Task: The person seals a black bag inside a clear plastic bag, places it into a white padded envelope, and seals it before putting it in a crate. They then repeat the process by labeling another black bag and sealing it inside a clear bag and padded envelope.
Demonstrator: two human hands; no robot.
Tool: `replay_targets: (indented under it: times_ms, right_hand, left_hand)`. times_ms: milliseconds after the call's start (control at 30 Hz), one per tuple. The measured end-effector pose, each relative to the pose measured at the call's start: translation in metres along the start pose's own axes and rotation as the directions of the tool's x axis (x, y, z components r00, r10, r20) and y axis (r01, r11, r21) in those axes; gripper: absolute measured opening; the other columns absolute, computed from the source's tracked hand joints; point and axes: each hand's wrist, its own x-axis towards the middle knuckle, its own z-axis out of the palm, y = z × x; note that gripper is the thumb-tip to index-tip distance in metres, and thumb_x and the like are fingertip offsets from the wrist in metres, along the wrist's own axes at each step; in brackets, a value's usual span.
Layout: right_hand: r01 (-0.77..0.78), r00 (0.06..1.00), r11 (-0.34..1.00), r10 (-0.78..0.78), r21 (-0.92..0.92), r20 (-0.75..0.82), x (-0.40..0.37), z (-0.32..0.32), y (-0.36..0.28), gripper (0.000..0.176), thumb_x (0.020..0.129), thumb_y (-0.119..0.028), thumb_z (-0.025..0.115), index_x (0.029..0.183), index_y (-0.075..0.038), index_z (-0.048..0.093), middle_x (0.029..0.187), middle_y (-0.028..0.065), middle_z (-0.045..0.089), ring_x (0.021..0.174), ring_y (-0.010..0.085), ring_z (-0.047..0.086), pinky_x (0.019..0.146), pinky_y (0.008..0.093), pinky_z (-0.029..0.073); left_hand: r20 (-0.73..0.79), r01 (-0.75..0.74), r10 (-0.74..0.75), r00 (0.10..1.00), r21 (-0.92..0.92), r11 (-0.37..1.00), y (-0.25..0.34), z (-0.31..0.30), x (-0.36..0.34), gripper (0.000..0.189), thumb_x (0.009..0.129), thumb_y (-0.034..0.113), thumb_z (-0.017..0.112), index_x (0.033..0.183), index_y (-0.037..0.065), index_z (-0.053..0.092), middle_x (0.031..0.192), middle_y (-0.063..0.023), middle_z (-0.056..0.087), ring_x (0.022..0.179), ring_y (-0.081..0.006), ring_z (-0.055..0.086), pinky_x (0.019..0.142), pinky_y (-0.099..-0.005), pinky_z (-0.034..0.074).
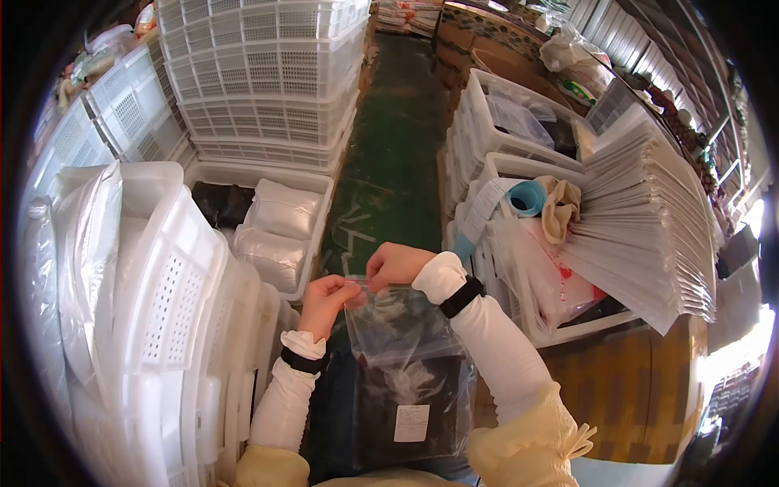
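Yellow cuffs sit at the bottom edge of the view, and white sleeves run up from them to both hands, each wrist wearing a black band. Between the forearms hangs a clear plastic bag [406,357], its lower half filled with something dark and carrying a small white label [412,423]. The left hand [324,296] has its fingers pinched together on the left end of the bag's top edge. The right hand [395,264] has its fingers clamped on the same edge just beside it, so the two hands nearly touch above the bag's mouth.

To the person's left, white perforated crates [170,284] lean on edge. Beyond them an open crate [264,174] on the floor holds filled bags, some pale and one dark. Farther back rises a tall stack of crates [260,81]. A green floor [389,162] runs up the middle. To the right, a fanned pile of flat white sheets [649,227] rests near a blue roll [527,197].
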Motion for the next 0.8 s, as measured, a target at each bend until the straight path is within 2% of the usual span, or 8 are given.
replay_targets:
  times_ms: [100,200,300,400,500,600,700,800]
  right_hand:
    - [0.025,0.998,0.999,-0.023,0.038,-0.064,-0.004,0.004,-0.003,0.023,0.066,-0.019,0.066,0.076,0.002,0.065,0.064,0.0052,0.060,0.062,0.0130,0.054,0.060,0.0272,0.043]
    - [0.055,0.991,0.996,-0.046,0.070,-0.127,-0.001,0.008,0.005,0.024,0.061,-0.020,0.067,0.073,0.001,0.066,0.063,0.0074,0.061,0.060,0.0161,0.057,0.058,0.0290,0.044]
    - [0.013,0.995,0.993,-0.002,0.116,-0.096,-0.005,0.006,0.007,0.025,0.061,-0.020,0.067,0.073,0.002,0.066,0.064,0.0082,0.061,0.061,0.0158,0.057,0.059,0.0290,0.045]
    - [0.037,0.993,0.992,-0.023,0.122,-0.118,-0.012,0.007,0.005,0.026,0.063,-0.021,0.067,0.074,0.003,0.065,0.065,0.0085,0.061,0.063,0.0157,0.057,0.060,0.0292,0.045]
    - [0.067,0.988,0.992,-0.051,0.106,-0.144,-0.016,0.009,0.006,0.026,0.065,-0.021,0.066,0.075,0.002,0.066,0.066,0.0097,0.062,0.063,0.0171,0.058,0.060,0.0298,0.045]
    - [0.028,0.983,0.999,-0.019,0.047,-0.184,-0.025,0.006,0.011,0.027,0.066,-0.022,0.066,0.078,0.002,0.066,0.069,0.0118,0.063,0.065,0.0195,0.060,0.061,0.0307,0.046]
    - [0.053,0.956,0.995,-0.076,-0.088,-0.282,-0.029,0.017,0.013,0.027,0.068,-0.022,0.066,0.079,0.003,0.066,0.071,0.0143,0.064,0.067,0.0220,0.061,0.063,0.0318,0.047]
    - [0.042,0.978,0.998,-0.049,-0.035,-0.204,-0.037,0.012,0.015,0.025,0.068,-0.020,0.065,0.078,0.003,0.065,0.071,0.0149,0.064,0.068,0.0227,0.062,0.063,0.0321,0.048]
  left_hand:
    - [0.020,0.017,-0.017,1.000,-0.018,1.000,-0.001,0.002,0.004,0.009,0.081,0.006,0.059,0.085,-0.002,0.061,0.080,-0.0072,0.063,0.073,-0.0157,0.063,0.071,-0.0295,0.052]
    - [0.033,0.019,-0.019,0.999,0.001,1.000,0.002,0.006,0.003,0.008,0.081,0.004,0.058,0.085,-0.002,0.061,0.081,-0.0076,0.063,0.074,-0.0159,0.063,0.071,-0.0299,0.053]
    - [0.044,0.000,0.000,0.999,0.004,1.000,0.003,0.007,0.003,0.009,0.082,0.004,0.058,0.086,-0.003,0.060,0.081,-0.0079,0.063,0.074,-0.0160,0.063,0.070,-0.0299,0.053]
    - [0.083,0.007,-0.008,0.997,0.010,1.000,0.004,0.008,0.005,0.010,0.082,0.005,0.058,0.087,-0.003,0.060,0.081,-0.0086,0.063,0.073,-0.0168,0.063,0.069,-0.0302,0.053]
    - [0.099,-0.001,-0.004,0.995,0.060,0.998,0.008,0.011,0.004,0.011,0.083,0.005,0.059,0.089,-0.004,0.060,0.080,-0.0094,0.063,0.073,-0.0175,0.064,0.069,-0.0308,0.054]
    - [0.100,-0.002,-0.007,0.995,0.088,0.996,0.008,0.009,0.005,0.012,0.083,0.005,0.060,0.091,-0.004,0.060,0.080,-0.0101,0.064,0.073,-0.0177,0.064,0.069,-0.0309,0.054]
    - [0.095,0.017,-0.028,0.995,0.110,0.994,0.009,0.011,0.005,0.014,0.083,0.005,0.060,0.093,-0.005,0.061,0.081,-0.0104,0.064,0.073,-0.0174,0.064,0.069,-0.0303,0.053]
    - [0.084,0.062,-0.071,0.994,0.112,0.992,0.015,0.007,0.004,0.016,0.083,0.005,0.061,0.095,-0.005,0.062,0.081,-0.0104,0.064,0.074,-0.0171,0.064,0.069,-0.0289,0.053]
